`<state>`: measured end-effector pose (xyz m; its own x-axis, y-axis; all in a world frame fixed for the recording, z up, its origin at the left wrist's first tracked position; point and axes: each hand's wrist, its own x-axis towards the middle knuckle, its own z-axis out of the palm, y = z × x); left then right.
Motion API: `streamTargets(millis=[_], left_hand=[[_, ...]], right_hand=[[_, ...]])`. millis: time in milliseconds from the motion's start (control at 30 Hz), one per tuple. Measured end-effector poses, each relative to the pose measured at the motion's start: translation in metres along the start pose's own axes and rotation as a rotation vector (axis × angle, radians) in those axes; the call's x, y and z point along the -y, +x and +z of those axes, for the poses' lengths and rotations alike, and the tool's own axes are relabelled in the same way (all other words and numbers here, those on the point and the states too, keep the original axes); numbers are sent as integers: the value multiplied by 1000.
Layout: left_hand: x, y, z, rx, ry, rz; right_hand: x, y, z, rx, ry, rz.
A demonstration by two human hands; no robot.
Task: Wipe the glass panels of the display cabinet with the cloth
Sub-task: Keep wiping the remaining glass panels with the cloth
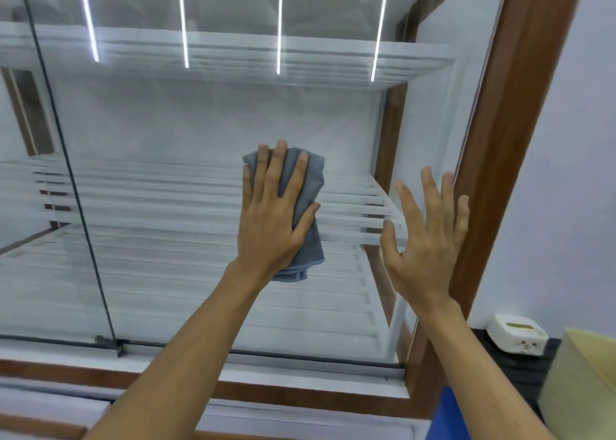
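Note:
A grey cloth (310, 179), folded, lies flat against the right glass panel (186, 133) of the display cabinet. My left hand (271, 213) presses it to the glass with fingers spread over it and the thumb hooked around its right edge. The cloth's lower end (300, 271) hangs out below my palm. My right hand (426, 236) is held up with fingers apart near the panel's right edge, beside the brown wooden frame (510, 159); it holds nothing. Whether it touches the glass I cannot tell.
White slatted shelves (200, 53) show behind the glass, with bright light strips above. A dark vertical seam (66, 159) parts this panel from the left one. A small white device (516, 334) and a pale yellow object (580, 393) sit at lower right.

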<state>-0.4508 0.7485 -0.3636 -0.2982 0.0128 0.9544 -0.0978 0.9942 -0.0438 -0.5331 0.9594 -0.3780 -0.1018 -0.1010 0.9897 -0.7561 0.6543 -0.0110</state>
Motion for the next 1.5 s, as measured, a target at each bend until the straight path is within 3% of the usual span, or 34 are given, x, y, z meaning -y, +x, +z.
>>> streamTargets(millis=[300, 867, 1500], left_hand=[[-63, -10, 28, -28, 16, 50], [-55, -46, 58, -215, 37, 123], [-101, -9, 71, -243, 39, 142]], right_hand=[[-37, -25, -18, -35, -109, 8], [-54, -61, 3, -213, -118, -30], [-58, -62, 0, -234, -67, -14]])
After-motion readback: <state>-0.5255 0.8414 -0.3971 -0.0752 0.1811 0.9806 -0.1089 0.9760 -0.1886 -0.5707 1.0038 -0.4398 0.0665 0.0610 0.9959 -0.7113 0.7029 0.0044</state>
